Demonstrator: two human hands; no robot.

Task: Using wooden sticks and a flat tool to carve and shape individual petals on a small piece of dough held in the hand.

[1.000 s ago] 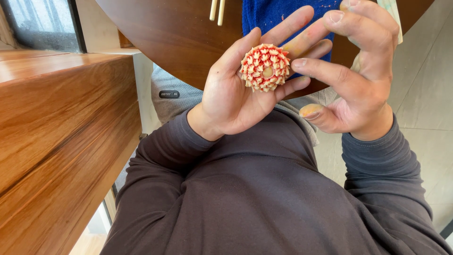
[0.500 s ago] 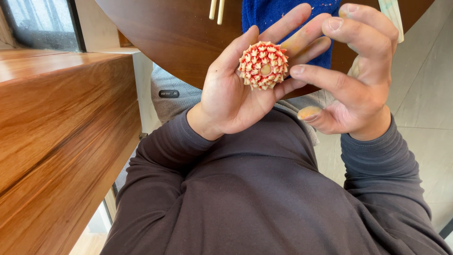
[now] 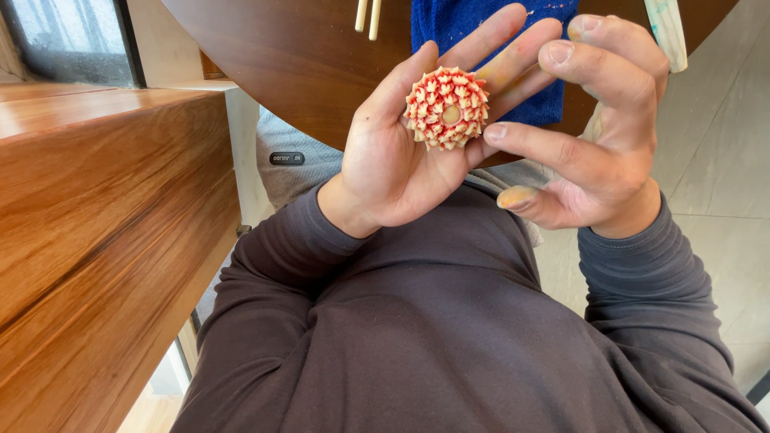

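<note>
Both hands are raised in front of the chest, close together. Left hand (image 3: 401, 152) lies palm up and open, fingers stretched, and a small round flower-shaped piece (image 3: 447, 108) rests on the base of those fingers, not gripped, only cradled. It is a dome of cream petals tipped in red, ringed in tight rows around a pale centre that faces the camera. Right hand (image 3: 597, 152) hovers just beside it with nothing in its grasp; its fingers curl loosely, the forefinger reaching across so that its tip comes right up to the flower's lower right edge, whether touching or a hair off I cannot tell. Orange and yellow stain shows on the right thumb tip and along the left fingers.

By the look of it this is a checking or touching-up step: the piece is held up for inspection while one fingertip tends its rim. Any next contact would call for a very light touch, since the petals look thin and easily bent.

Beyond the hands, a dark round wooden table (image 3: 281, 56) carries a blue cloth (image 3: 465, 24) and two pale sticks (image 3: 367, 16). Dark sleeves and a dark shirt fill the lower view, and a wooden ledge (image 3: 96, 224) runs along the left
</note>
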